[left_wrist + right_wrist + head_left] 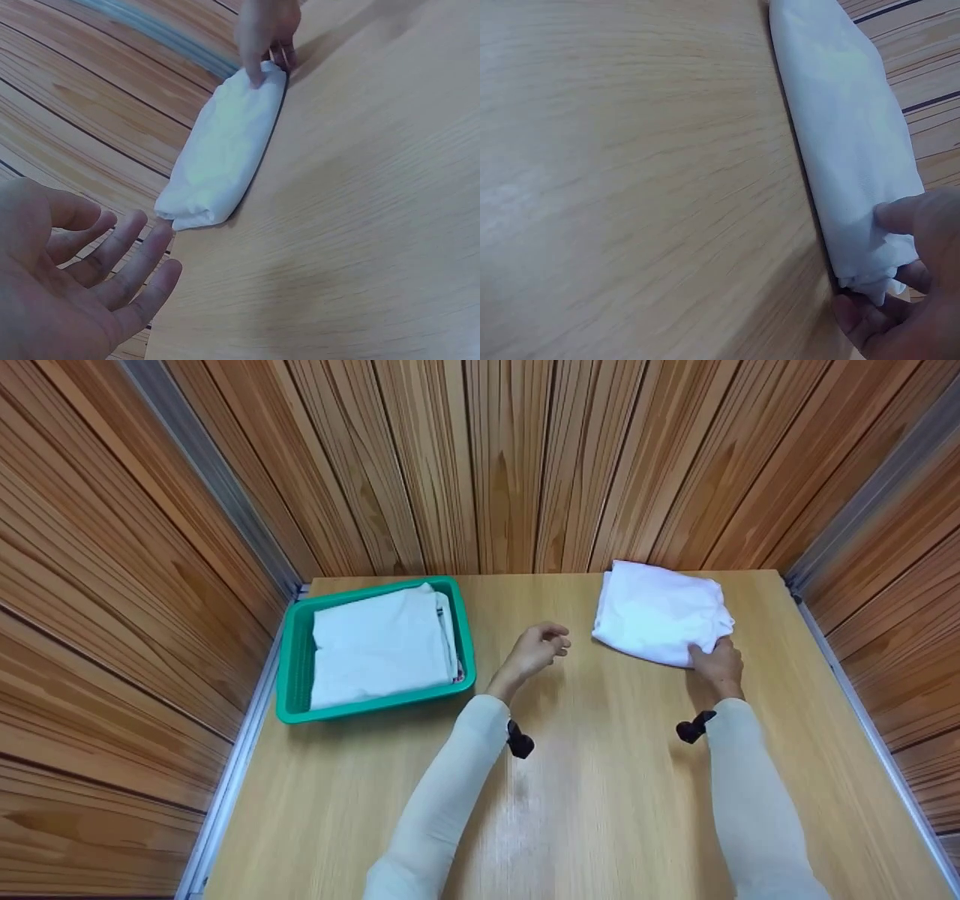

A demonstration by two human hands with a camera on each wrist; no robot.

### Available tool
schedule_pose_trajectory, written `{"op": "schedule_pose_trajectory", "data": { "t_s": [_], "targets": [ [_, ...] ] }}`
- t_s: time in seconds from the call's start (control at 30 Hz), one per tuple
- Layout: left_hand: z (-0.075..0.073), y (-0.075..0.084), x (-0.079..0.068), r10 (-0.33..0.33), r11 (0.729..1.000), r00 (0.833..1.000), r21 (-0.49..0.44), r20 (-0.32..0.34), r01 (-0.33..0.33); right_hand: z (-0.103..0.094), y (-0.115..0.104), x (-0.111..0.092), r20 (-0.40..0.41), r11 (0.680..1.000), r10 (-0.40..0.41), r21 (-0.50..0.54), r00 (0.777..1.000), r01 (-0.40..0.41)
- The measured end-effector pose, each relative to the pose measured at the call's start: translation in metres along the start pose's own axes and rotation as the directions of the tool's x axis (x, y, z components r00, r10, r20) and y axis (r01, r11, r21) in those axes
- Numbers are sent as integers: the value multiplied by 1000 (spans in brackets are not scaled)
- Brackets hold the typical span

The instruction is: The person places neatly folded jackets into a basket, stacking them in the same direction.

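Note:
A folded white cloth (pixel 660 611) lies at the back right of the wooden table. My right hand (pixel 718 666) grips its near right corner; in the right wrist view the thumb (pixel 897 216) presses on top of the cloth (pixel 847 142) and the fingers reach under its edge. My left hand (pixel 536 651) hovers over the table between the cloth and the green basket, holding nothing. Its fingers (pixel 124 289) are loosely bent and apart from the cloth in the left wrist view. What the cloth is exactly cannot be told.
A green plastic basket (pixel 375 712) stands at the back left, with folded white cloth (pixel 379 649) inside it. Wood-panelled walls (pixel 510 465) rise behind and at both sides of the table (pixel 585 795). Metal rails run along the side edges.

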State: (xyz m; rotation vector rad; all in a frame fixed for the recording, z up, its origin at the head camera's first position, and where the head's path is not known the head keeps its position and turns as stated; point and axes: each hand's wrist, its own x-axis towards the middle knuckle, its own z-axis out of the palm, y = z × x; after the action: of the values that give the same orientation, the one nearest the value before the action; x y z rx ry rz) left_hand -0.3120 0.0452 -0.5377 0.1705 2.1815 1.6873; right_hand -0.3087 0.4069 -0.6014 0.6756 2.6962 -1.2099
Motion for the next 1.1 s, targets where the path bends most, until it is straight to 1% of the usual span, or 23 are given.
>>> {"op": "schedule_pose_trajectory", "data": {
  "t_s": [0.03,0.1,0.23,0.33,0.43,0.5,0.6,0.7,0.83,0.97,1.1],
  "targets": [
    [-1,-1,0,1,1000,1000,-2,-1,-1,0,-1,1,1,1000,4,6,1000,-4],
    [-2,-2,0,1,1000,1000,-10,0,-1,0,-3,3,30,1000,7,8,1000,-7],
    [-2,-4,2,-19,999,1000,-27,-5,18,-1,-7,1,135,1000,7,-1,991,-7],
    [-2,-7,2,-30,999,999,-41,-14,29,0,-9,0,181,1000,-2,12,983,0],
    [-4,-10,1,-35,998,999,-57,-19,33,2,-9,-1,196,999,-12,40,981,4],
    [-6,-13,1,-35,997,999,-67,-19,33,3,-8,-2,204,999,-34,43,978,26],
    [-8,-20,2,-33,997,999,-76,-21,31,7,-6,-4,209,997,-80,14,975,79],
    [-11,-25,1,-45,996,999,-82,-21,43,14,-5,-7,213,990,-131,-14,968,137],
    [-15,-30,1,-71,995,997,-73,-21,69,23,-4,-14,217,984,-169,-14,962,176],
    [-17,-36,0,-69,997,997,-36,-40,68,31,-4,-23,219,977,-199,-26,955,210],
    [-18,-43,-1,-69,996,994,42,-86,73,39,-5,-31,230,967,-237,-34,944,251]
  ]
}}
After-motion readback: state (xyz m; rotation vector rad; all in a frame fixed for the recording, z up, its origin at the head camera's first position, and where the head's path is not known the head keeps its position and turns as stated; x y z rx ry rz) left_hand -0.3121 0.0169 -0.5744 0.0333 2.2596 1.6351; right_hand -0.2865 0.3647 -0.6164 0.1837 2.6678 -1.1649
